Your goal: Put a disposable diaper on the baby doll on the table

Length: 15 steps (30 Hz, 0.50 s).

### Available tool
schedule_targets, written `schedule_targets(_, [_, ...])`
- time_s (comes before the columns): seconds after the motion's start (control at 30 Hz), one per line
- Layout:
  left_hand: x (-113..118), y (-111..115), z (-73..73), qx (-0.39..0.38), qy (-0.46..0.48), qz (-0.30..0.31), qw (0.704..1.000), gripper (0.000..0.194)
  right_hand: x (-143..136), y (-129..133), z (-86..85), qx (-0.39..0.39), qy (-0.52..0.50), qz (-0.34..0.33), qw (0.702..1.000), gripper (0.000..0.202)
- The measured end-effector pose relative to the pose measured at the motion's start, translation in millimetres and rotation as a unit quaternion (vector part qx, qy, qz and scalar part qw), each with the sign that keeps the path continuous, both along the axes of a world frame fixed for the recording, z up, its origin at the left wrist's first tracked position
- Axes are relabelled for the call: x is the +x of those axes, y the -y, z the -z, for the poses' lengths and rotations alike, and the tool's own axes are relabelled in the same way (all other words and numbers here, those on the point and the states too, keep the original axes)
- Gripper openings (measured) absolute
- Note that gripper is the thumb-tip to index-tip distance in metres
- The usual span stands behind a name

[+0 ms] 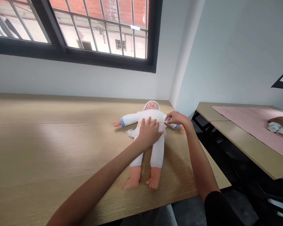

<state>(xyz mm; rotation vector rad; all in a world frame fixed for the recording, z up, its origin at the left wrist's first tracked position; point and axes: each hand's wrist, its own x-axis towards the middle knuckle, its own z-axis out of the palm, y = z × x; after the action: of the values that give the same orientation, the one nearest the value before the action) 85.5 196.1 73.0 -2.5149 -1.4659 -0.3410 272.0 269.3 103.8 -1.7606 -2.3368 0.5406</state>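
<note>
On the wooden table (49,157), toward its right end, lies the baby doll (152,113) — face up, arms flung wide, bare feet toward the near edge, white cap (151,102) on its head. Over its belly rests the left hand (149,132), palm down, fingers extended and a little spread, grasping nothing. Beside the doll's chest, the right hand (177,117) has fingers half curled — whether they pinch the sleeve, I cannot tell.
</note>
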Motion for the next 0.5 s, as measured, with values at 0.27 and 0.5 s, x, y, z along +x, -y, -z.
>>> schedule_targets(0.27, [-7.3, -3.2, -10.3, -0.068, -0.035, 0.032, 0.997, 0.05, -4.9, 0.8, 2.2, -0.032, -0.002, -0.028, 0.999, 0.019])
schedule_targets(0.5, [-67.1, -37.4, -42.3, -0.13, 0.096, -0.007, 0.987, 0.026, -7.5, 2.6, 1.1, 0.003, 0.02, -0.024, 1.0, 0.016])
